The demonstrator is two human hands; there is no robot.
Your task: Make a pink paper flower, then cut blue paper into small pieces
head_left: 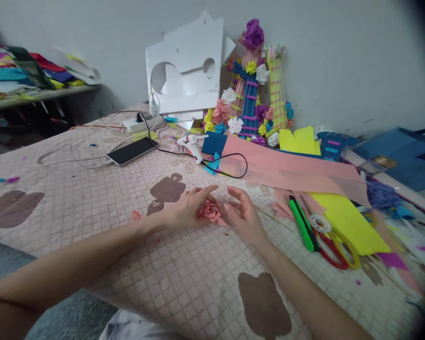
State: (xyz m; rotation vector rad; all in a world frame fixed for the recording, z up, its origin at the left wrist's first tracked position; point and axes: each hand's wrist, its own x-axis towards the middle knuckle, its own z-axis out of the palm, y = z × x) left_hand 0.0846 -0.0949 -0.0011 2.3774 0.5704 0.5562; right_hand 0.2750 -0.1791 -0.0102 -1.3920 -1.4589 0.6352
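Observation:
A small pink crepe-paper flower (210,212) with crinkled, layered petals is held low over the table in my left hand (187,208). My left fingers curve around its far side, with the index finger stretched out above it. Close by on the right is my right hand (246,216), its thumb and index finger apart and bent toward the flower. Whether its fingertips touch the petal edge I cannot tell. A few pink paper scraps (136,216) lie left of my left wrist.
A white glue gun (193,145) with a black cord and a phone (132,151) lie beyond my hands. To the right are a green cutter (303,224), scissors (331,250), yellow paper (354,222) and a long pink strip (290,170). Paper-flower-decorated guitars (250,104) lean against the wall.

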